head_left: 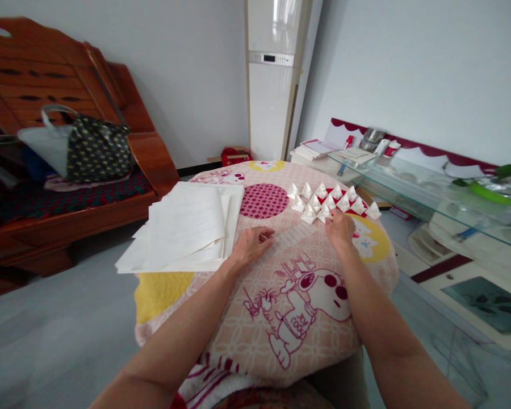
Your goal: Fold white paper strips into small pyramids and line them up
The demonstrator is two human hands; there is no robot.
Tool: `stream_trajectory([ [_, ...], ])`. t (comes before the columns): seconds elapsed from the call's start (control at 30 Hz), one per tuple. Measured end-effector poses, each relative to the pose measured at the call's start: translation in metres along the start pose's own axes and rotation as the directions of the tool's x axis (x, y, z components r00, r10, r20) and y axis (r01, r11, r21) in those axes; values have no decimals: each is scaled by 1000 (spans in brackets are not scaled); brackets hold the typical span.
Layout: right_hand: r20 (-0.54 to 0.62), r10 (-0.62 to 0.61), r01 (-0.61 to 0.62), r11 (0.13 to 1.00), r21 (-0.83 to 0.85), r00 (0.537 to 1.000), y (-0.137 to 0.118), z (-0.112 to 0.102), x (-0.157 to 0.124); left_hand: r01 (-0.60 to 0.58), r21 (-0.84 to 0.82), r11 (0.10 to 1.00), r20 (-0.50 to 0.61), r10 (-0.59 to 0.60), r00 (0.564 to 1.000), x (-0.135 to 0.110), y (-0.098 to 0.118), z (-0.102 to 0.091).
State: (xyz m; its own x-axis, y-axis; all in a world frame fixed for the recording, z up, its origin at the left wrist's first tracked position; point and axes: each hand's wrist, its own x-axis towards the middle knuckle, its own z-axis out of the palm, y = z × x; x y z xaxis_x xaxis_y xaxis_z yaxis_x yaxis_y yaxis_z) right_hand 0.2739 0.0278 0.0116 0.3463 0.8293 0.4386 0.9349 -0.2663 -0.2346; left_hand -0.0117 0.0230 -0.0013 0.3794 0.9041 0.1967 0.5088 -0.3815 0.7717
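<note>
My right hand [340,228] is at the front of a group of small white folded paper pieces [309,214]. Its fingertips are pinched at the edge of one folded paper piece [324,213]. These pointed pieces stand close together in rows on the cloth-covered table [255,301]. Just right of a stack of white paper sheets [187,224], my left hand [255,244] rests low over the cloth with its fingers curled in. Something small and pale shows by those fingers, too small to name. A faint whitish strip [296,234] lies between the hands.
A glass-topped cabinet [443,204] borders the table on the right, with cups, papers and a green-rimmed dish [498,193] on it. On the left, a wooden bench [153,159] holds a patterned bag [97,147]. Behind stands a tall white air conditioner [268,102].
</note>
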Motion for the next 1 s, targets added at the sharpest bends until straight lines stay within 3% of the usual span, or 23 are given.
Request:
stream_trajectory([
  [0.07,-43,-80,83,994,78,996,-13,-9,-14,-8,-10,1000,-20,8,1000,0,0,0],
  [0.13,14,-242,236,955,179,970,-31,-15,-31,-11,-12,1000,-43,10,999,1,-1,-1],
  [0.27,238,-520,449,843,295,820,-63,-9,-63,-1,52,999,-115,7,993,2,-4,-1],
  [0.33,263,-546,464,827,317,795,-69,1,-72,-9,112,994,-145,25,989,2,-5,-2],
  [0.6,242,-457,343,852,395,856,-60,25,-74,59,356,933,-213,20,977,-1,-2,-15],
  [0.73,222,-454,334,843,422,863,-57,27,-75,188,438,879,-333,-36,942,-4,-6,-36],
  [0.8,217,-452,326,836,442,865,-56,27,-76,179,468,866,-354,-2,935,-6,-15,-52],
  [1.0,242,-447,295,827,479,861,-56,25,-75,146,454,879,-167,-77,983,-12,-58,-93],
])
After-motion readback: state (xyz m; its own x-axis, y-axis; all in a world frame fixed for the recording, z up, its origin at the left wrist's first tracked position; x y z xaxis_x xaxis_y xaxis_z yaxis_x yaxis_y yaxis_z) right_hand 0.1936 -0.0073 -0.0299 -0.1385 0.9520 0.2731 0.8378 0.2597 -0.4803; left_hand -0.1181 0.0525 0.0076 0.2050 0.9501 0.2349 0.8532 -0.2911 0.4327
